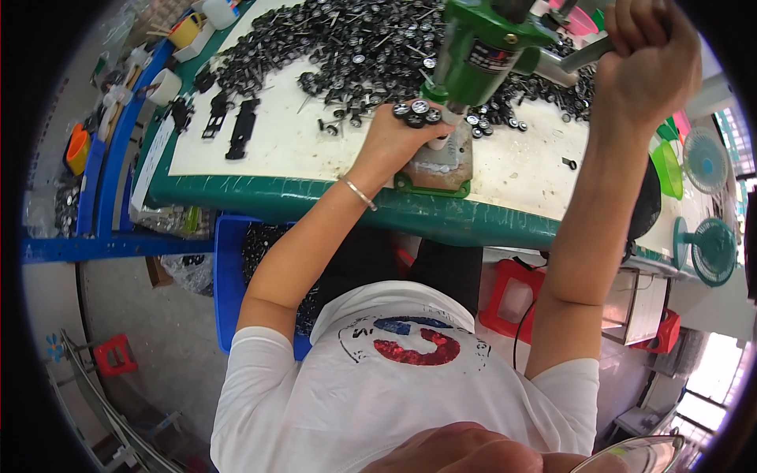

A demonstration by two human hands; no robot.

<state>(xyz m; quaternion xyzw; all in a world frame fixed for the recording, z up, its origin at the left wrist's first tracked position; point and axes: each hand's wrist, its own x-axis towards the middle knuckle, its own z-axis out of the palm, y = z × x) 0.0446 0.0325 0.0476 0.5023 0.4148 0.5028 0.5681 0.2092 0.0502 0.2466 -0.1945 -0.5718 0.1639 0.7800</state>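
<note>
A green hand press (475, 71) stands at the table's front edge on a pale metal base (441, 167). My left hand (390, 138), with a bangle at its wrist, is at the press's ram. Its fingers are closed on several small black toy wheels (418, 113) with silver hubs; the fingertips are partly hidden beside the ram. My right hand (650, 67) is raised at the upper right, wrapped round the press's lever (587, 55). Behind the press spreads a large heap of black wheels on metal axles (347, 59).
Black plastic chassis parts (243, 130) lie at the left on the white tabletop (276, 162), which has a green padded edge (315, 199). Below stands a blue bin (229, 276) of small black parts. Red stools (505, 299) and green fans (714, 248) are at the right.
</note>
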